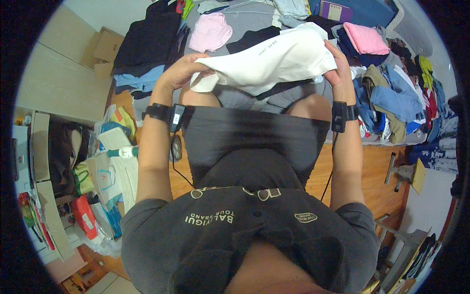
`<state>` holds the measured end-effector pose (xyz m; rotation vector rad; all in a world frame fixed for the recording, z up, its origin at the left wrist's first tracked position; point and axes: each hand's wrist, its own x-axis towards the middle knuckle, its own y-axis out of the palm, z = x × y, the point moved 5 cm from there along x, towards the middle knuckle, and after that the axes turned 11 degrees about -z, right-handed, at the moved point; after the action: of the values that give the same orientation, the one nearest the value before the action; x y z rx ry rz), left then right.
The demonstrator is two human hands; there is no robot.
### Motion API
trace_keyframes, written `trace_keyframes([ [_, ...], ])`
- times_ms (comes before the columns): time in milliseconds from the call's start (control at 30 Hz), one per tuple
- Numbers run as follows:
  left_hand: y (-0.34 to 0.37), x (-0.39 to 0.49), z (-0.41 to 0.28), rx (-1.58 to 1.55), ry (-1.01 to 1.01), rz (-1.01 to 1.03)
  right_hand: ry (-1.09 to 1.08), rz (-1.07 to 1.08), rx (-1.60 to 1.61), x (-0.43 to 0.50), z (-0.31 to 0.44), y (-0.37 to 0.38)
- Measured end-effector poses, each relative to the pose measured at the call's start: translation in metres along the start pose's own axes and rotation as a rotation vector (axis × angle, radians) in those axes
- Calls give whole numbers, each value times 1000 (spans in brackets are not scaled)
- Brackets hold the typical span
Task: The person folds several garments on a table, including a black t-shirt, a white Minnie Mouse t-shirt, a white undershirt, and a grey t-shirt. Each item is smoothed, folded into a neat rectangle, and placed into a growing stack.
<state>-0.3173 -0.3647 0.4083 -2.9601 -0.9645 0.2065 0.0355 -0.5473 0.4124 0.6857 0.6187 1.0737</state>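
Observation:
A white cloth garment [264, 66] with small dark writing is stretched sideways between my two hands, above the edge of a bed and in front of my knees. My left hand [187, 70] grips one end of it, where a corner hangs down folded. At the other end my right hand [337, 66] holds the cloth, its thumb below and fingers above. Behind the garment a black garment [253, 36] and a crumpled pink garment [210, 32] lie on the grey bedding [246, 20]. What lies directly under the white cloth is partly hidden.
Dark clothes [147, 44] are heaped at the bed's left. A folded pink cloth [366, 38] tops a pile at the right, near a heap of jeans [396, 97] and other garments. Bags, boxes and a white-and-green bottle [125, 151] stand at my left. A cable runs from each wrist strap.

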Motion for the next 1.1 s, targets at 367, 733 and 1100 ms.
trace_keyframes([
  [367, -3, -5, 3, -125, -32, 60, -3, -2, 26, -5, -1, -17],
  [733, -14, -1, -1, -61, -10, 96, -58, -45, -10, -13, -6, -27],
  [1100, -55, 41, -28, 79, 183, -86, 29, -235, -258, 11, -21, -54],
])
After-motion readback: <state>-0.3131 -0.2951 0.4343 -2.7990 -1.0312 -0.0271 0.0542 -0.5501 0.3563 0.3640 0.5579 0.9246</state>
